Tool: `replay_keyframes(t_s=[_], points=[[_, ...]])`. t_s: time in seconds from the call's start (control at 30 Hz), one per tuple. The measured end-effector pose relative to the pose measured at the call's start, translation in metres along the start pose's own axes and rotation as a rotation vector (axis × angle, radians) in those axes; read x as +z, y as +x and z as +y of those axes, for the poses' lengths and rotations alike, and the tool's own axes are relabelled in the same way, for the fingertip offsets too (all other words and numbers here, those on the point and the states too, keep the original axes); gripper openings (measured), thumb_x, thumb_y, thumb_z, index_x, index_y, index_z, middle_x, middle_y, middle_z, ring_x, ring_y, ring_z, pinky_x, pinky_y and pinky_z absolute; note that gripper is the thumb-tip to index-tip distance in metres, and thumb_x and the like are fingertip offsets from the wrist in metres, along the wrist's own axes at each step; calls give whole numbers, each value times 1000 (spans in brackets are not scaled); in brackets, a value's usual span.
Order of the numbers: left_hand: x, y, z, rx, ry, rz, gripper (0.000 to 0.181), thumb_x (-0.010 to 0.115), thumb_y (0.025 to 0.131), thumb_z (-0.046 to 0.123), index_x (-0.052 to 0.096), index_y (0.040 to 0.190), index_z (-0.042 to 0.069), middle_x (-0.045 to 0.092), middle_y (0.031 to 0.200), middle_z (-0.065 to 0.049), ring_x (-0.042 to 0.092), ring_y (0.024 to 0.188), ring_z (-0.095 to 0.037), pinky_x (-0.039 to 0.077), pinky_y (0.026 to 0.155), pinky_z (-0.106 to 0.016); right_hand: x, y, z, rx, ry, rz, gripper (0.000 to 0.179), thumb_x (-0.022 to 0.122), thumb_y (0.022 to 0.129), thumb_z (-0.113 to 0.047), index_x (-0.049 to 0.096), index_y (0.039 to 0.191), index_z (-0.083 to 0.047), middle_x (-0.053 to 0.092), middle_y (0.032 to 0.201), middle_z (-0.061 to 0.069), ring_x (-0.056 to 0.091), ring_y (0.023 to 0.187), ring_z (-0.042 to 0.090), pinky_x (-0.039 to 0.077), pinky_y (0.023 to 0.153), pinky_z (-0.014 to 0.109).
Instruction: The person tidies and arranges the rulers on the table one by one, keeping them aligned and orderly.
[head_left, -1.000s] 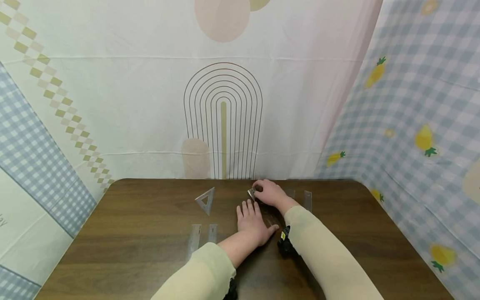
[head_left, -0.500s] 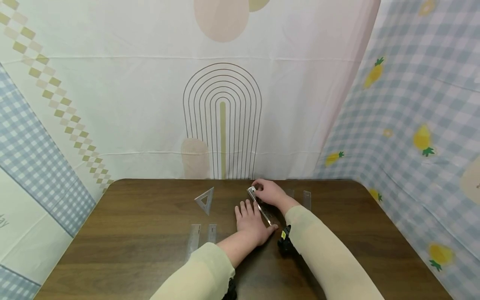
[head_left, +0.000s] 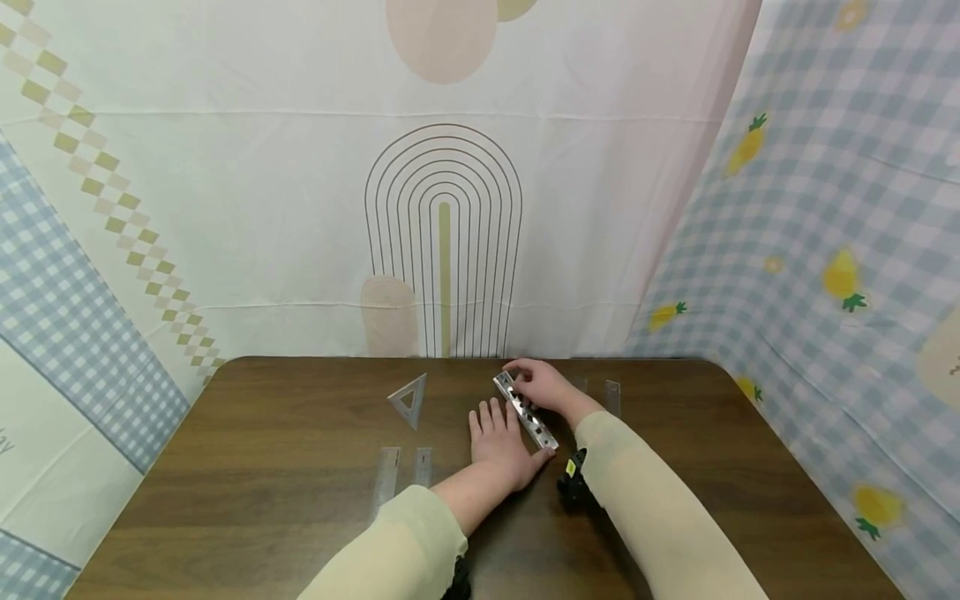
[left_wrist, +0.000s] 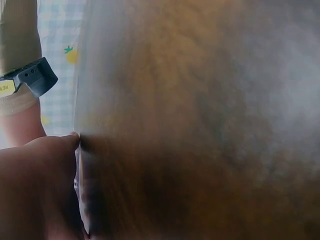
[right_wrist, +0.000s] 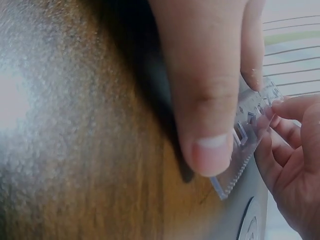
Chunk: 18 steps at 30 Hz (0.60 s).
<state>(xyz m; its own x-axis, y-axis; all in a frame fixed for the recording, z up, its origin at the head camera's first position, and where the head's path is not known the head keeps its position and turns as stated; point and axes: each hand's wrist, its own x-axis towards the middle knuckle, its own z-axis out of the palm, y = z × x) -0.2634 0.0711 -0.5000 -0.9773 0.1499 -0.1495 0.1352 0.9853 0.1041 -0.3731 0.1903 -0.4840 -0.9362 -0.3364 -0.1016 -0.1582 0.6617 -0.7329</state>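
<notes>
In the head view a clear plastic stencil ruler [head_left: 535,423] with cut-out shapes lies slantwise on the table between the hands. My right hand [head_left: 543,386] pinches its far part; in the right wrist view the fingers of that right hand [right_wrist: 295,160] are curled at the ruler [right_wrist: 235,175], whose edge is wavy. My left hand [head_left: 501,450] rests on the table with fingers spread, along the ruler's left side. Its thumb [right_wrist: 207,125] reaches the ruler's near end. The left wrist view shows the left hand [left_wrist: 35,185] at table height, with the ruler nearly edge-on.
A clear set square [head_left: 419,407] lies to the left. Two clear rulers, one wider [head_left: 387,473] and one narrower [head_left: 423,467], lie near the left forearm. Another clear ruler [head_left: 613,398] lies beyond the right forearm, near a faint clear piece [head_left: 580,384]. Patterned cloth [head_left: 300,208] hangs behind the table.
The stencil ruler has come into clear view: its cut-out face now shows where mostly a thin bright strip showed before. My right fingers have shifted slightly along it; the left hand hardly moved.
</notes>
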Motion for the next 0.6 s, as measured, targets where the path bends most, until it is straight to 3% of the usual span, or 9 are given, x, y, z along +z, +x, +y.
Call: replay_keyframes(t_s=[0.27, 0.6], points=[[5, 5, -1, -1, 8, 9, 110, 28, 82, 89, 16, 161, 13, 12, 164, -18, 7, 151, -38, 7, 119, -56, -3, -1, 5, 6, 73, -21, 40, 57, 101, -10, 55, 141, -10, 65, 90, 7, 58, 60, 18, 50, 56, 32], [2, 2, -3, 15, 0, 9, 109, 29, 82, 89, 14, 161, 14, 13, 164, -17, 6, 151, -37, 5, 119, -55, -5, -4, 10, -3, 141, -9, 42, 55, 102, -9, 52, 144, -6, 66, 99, 8, 60, 68, 16, 53, 59, 31]])
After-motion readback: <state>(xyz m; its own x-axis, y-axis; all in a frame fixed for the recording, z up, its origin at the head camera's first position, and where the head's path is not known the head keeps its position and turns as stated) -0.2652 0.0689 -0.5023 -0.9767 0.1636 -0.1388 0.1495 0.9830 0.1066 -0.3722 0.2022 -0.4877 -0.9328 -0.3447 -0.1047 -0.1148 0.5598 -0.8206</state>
